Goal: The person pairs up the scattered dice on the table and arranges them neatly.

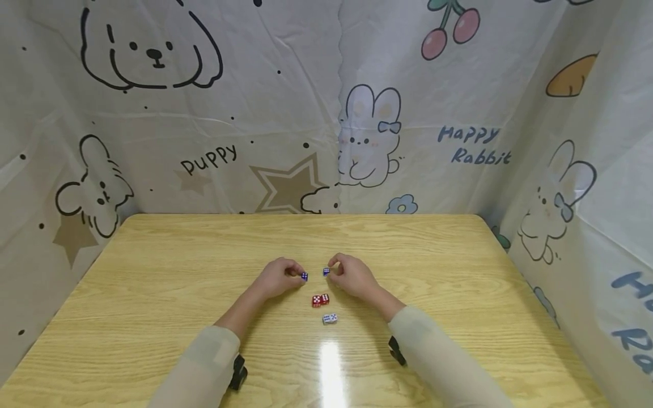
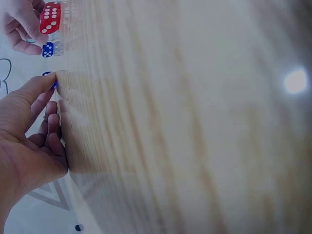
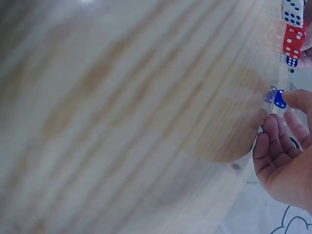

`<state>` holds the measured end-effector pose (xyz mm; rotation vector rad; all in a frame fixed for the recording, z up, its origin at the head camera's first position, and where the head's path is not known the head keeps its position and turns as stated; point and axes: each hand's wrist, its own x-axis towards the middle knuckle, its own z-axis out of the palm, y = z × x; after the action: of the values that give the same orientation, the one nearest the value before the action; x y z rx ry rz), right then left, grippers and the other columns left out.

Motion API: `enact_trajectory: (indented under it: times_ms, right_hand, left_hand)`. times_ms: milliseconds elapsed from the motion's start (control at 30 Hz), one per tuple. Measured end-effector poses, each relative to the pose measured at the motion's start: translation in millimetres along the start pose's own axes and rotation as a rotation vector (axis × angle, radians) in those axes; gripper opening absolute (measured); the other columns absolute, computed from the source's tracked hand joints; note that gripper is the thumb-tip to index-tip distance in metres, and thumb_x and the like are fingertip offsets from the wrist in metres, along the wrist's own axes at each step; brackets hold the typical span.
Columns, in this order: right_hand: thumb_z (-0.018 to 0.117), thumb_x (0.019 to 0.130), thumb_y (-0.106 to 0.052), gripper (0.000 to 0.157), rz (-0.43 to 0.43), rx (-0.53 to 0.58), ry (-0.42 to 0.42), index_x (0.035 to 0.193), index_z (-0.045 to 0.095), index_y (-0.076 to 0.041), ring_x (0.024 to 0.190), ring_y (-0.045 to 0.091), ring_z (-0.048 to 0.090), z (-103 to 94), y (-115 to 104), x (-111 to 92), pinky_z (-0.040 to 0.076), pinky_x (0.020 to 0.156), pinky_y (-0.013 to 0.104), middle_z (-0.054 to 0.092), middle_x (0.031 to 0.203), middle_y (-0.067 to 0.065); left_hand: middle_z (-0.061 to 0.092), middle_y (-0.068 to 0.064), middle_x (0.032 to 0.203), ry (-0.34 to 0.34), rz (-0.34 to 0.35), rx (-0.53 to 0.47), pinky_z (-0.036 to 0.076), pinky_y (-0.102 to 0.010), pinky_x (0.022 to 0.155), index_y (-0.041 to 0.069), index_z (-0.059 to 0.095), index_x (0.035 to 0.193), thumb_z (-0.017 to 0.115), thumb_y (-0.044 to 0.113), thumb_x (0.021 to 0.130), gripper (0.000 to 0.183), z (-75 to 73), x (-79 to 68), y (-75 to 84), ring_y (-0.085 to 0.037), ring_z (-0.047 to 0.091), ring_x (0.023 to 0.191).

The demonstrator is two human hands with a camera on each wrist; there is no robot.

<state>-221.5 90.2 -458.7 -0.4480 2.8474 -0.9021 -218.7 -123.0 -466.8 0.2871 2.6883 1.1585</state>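
Between thumb and fingertips my left hand [image 1: 278, 276] pinches a small blue die [image 1: 304, 276] with white pips. Opposite it, my right hand [image 1: 353, 276] pinches a second blue die [image 1: 326, 272], a short gap apart from the first. Both dice are low at the tabletop. Nearer to me, two red dice [image 1: 320, 300] sit side by side and touching. Closer still is a pair of white dice [image 1: 330, 319] with blue pips. In the left wrist view, the left thumb covers most of its blue die [image 2: 54, 84]; the right wrist view shows the other blue die [image 3: 280, 99] at the thumb tip.
Everything lies on a glossy wood-grain table [image 1: 153, 317], with a bright light reflection near its front. A printed curtain [image 1: 285, 113] hangs behind the table and along both sides. Dark wrist cameras [image 1: 238, 373] are worn below both forearms.
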Motion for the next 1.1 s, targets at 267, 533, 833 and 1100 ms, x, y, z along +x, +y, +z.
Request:
enact_trajectory:
  times_ms: [267, 533, 833, 1100]
  right_hand:
    - [0.065, 0.087, -0.022, 0.022, 0.014, 0.001, -0.013, 0.106, 0.062, -0.012, 0.058, 0.011, 0.048, 1.9, -1.2, 3.6, 0.04, 0.052, 0.025, 0.055, 0.072, 0.0]
    - [0.065, 0.087, -0.023, 0.02, 0.017, -0.013, -0.009, 0.103, 0.062, -0.012, 0.061, 0.012, 0.048, 2.9, -0.9, 4.4, 0.04, 0.053, 0.025, 0.055, 0.074, 0.0]
    - [0.066, 0.086, -0.023, 0.018, 0.012, -0.019, -0.012, 0.1, 0.063, -0.012, 0.061, 0.012, 0.047, 2.5, -0.8, 3.4, 0.039, 0.053, 0.025, 0.054, 0.074, 0.0]
    - [0.066, 0.086, -0.024, 0.017, 0.008, -0.022, -0.015, 0.098, 0.063, -0.013, 0.062, 0.012, 0.047, 1.9, -0.8, 2.7, 0.038, 0.053, 0.025, 0.054, 0.073, -0.001]
  left_hand:
    - [0.058, 0.0, 0.091, -0.004, 0.001, 0.002, 0.043, -0.029, 0.078, 0.014, 0.069, 0.09, 0.072, 0.021, 0.081, 0.012, -0.9, -0.2, 0.7, -0.014, 0.05, 0.086]
    - [0.059, -0.001, 0.092, 0.0, -0.002, -0.01, 0.043, -0.031, 0.079, 0.013, 0.069, 0.091, 0.072, 0.02, 0.081, 0.012, -0.6, 0.3, 0.3, -0.014, 0.051, 0.087]
    - [0.059, -0.001, 0.091, -0.008, -0.003, -0.015, 0.043, -0.03, 0.079, 0.012, 0.069, 0.09, 0.072, 0.019, 0.081, 0.012, -1.3, -1.2, 2.7, -0.014, 0.051, 0.086]
    - [0.059, -0.002, 0.091, -0.009, 0.0, -0.02, 0.041, -0.029, 0.077, 0.012, 0.069, 0.09, 0.072, 0.019, 0.081, 0.012, -1.6, -1.0, 1.8, -0.014, 0.05, 0.085]
